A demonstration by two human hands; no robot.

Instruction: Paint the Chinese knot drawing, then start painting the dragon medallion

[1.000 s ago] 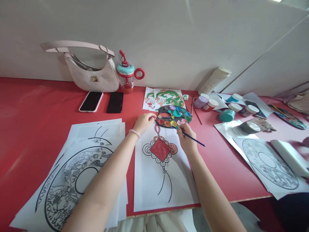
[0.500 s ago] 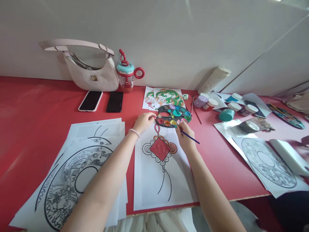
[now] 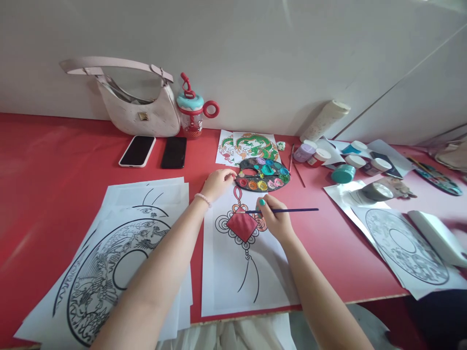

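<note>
On the left of the red desk (image 3: 54, 160) lies a stack of white sheets printed with a black circular phoenix outline (image 3: 116, 262); the person's left forearm crosses above it. Behind stand a pale pink shoulder bag (image 3: 140, 112), its mouth open though its contents are unclear, and a small clear drinking cup with a teal lid and red ring handle (image 3: 191, 114); what it holds cannot be told.

The left hand (image 3: 218, 183) rests curled at the top edge of the white sheet with the partly coloured red knot ornament (image 3: 242, 243), fingers touching the rim of the dark oval palette (image 3: 262, 176), whose wells hold dabs of red, orange, yellow, teal, green and purple paint. A nudge from that hand could slide the palette onto the sheet and smear it.

The right hand (image 3: 275, 218) pinches a thin dark blue paintbrush (image 3: 288, 210) lying nearly level, its tip over the orange loops above the red diamond. A loaded tip could stray over the outline, and the heel of the hand could drag through fresh paint.

Further right, small paint pots with white lids (image 3: 317, 155) and a teal-lidded pot (image 3: 343, 173) stand closed.
</note>
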